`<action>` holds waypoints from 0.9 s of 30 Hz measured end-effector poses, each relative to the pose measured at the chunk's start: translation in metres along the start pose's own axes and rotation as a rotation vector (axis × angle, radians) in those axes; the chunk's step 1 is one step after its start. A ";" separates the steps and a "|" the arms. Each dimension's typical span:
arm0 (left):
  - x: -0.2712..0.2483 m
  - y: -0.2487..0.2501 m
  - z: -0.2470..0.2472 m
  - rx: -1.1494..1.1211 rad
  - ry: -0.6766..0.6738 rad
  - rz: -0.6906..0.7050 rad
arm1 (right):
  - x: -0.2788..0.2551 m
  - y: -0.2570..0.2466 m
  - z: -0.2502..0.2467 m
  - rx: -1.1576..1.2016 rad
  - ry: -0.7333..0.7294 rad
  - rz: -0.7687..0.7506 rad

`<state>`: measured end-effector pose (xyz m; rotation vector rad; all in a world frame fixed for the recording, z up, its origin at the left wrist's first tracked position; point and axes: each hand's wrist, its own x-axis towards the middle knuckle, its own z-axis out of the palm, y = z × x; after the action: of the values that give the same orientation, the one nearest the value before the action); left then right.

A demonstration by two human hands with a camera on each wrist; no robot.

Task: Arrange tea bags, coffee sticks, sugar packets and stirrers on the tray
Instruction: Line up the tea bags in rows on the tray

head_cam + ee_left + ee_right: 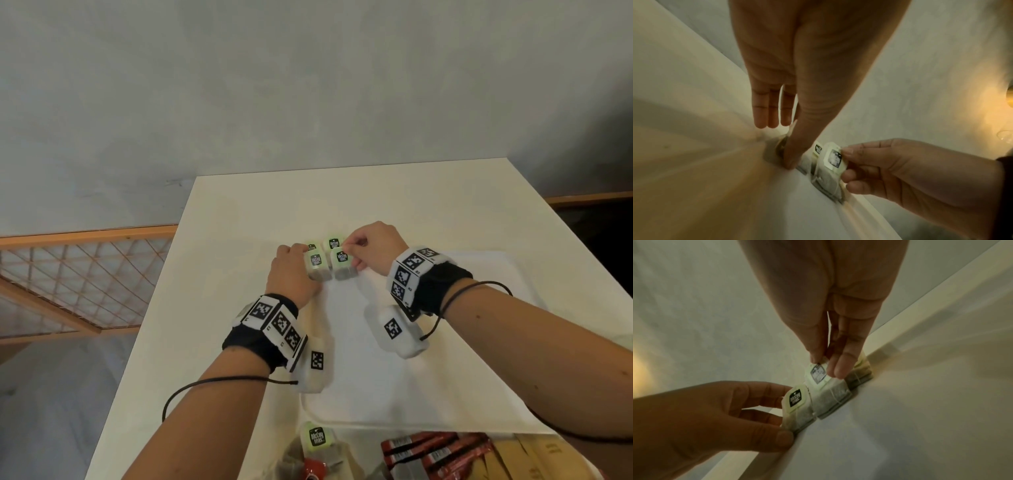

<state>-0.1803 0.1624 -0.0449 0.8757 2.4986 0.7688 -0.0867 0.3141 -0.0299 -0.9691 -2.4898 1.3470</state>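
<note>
head view: right hand (368, 248) thumb and forefinger pinch paper tag (817, 372) of near-right tea bag (343, 265). left hand (294, 274) fingers curled round near-left tea bag (318, 266), thumb at its near edge. four tea bags clustered two by two at far left corner of white tray (462, 359). loose tea bag (317, 437) and red coffee sticks (431, 452) lie near table edge, off tray.

**Count of items in view**

Four tea bags (329, 262) with green tags stand grouped at the tray's (376, 394) 11 o'clock corner. A fifth tea bag (317, 437) lies off the tray at 6 o'clock. Red coffee sticks (435, 452) lie at 5 o'clock, at least four, overlapping, exact number unclear. Two hands are in view.
</note>
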 end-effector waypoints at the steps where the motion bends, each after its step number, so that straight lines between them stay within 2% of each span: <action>1: 0.001 0.001 0.000 -0.013 -0.006 0.010 | 0.002 -0.001 0.002 0.011 0.005 0.008; 7: 0.008 0.007 -0.006 -0.025 -0.027 0.044 | 0.008 -0.001 0.006 0.064 0.040 0.056; 13: 0.011 0.008 -0.011 -0.016 -0.051 0.077 | 0.002 0.012 -0.003 0.074 0.185 0.112; 16: 0.012 0.008 -0.011 0.001 -0.062 0.088 | -0.001 0.017 -0.003 -0.041 0.150 0.157; 20: 0.013 0.008 -0.010 0.022 -0.074 0.085 | 0.002 0.017 -0.002 -0.114 0.100 0.133; 27: 0.016 0.009 -0.012 0.054 -0.091 0.082 | 0.005 0.015 -0.005 -0.190 0.101 0.095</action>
<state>-0.1942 0.1740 -0.0325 1.0141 2.4271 0.6740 -0.0813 0.3265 -0.0399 -1.1769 -2.5593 1.0702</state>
